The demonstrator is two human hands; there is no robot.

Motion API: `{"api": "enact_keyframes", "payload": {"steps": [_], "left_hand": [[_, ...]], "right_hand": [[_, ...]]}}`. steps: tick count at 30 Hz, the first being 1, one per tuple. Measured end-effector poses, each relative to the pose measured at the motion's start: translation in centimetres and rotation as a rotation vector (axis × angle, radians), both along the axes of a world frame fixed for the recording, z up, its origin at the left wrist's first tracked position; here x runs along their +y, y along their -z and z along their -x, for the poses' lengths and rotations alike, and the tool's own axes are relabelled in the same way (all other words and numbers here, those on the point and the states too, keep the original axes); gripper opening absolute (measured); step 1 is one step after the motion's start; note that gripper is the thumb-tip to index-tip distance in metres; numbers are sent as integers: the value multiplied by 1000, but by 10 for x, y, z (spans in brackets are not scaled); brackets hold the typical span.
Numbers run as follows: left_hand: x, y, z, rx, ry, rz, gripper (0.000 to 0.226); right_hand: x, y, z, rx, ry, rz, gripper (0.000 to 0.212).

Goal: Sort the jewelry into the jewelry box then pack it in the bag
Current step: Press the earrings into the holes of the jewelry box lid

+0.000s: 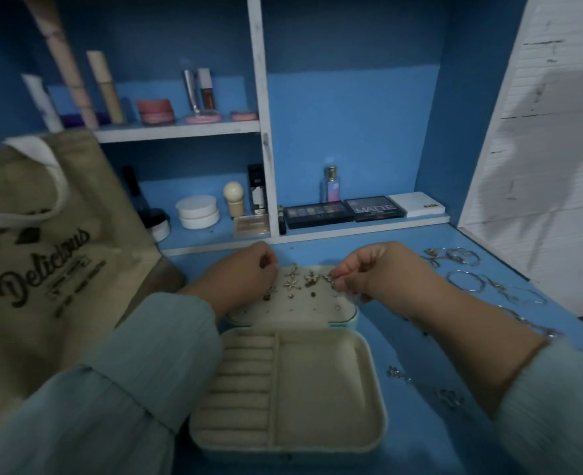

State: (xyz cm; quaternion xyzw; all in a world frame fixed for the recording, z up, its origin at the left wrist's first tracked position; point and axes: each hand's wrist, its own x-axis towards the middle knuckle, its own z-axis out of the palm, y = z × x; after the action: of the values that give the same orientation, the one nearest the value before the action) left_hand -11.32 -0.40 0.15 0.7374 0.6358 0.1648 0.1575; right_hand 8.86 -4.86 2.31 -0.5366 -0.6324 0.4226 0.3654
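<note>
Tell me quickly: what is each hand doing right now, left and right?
Left hand: fingers curled at the top left edge of the cream earring panel; whether they hold anything cannot be told.
Right hand: fingers pinch a small gold flower earring.

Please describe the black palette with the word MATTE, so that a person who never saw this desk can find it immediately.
Look at the blue shelf unit behind the open jewelry box, in its lower right compartment. Three flat cases lie side by side on that ledge. The MATTE palette is the middle one, between a black eyeshadow palette and a white box, and it alone carries large pale lettering.
</note>
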Motion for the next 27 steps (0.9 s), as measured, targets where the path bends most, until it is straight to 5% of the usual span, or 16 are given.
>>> {"api": "enact_keyframes", "payload": {"steps": [5,15,27], "left_hand": [[-5,7,3,-94,-1,-29,9],[-12,4,7,-282,-19,-130,16],[-32,1,5,-662,-23,-370,18]], "right_hand": [[1,2,9,-176,27,-33,12],[-12,6,14,-198,-81,-33,24],[-24,26,11,-180,100,-164,35]]}}
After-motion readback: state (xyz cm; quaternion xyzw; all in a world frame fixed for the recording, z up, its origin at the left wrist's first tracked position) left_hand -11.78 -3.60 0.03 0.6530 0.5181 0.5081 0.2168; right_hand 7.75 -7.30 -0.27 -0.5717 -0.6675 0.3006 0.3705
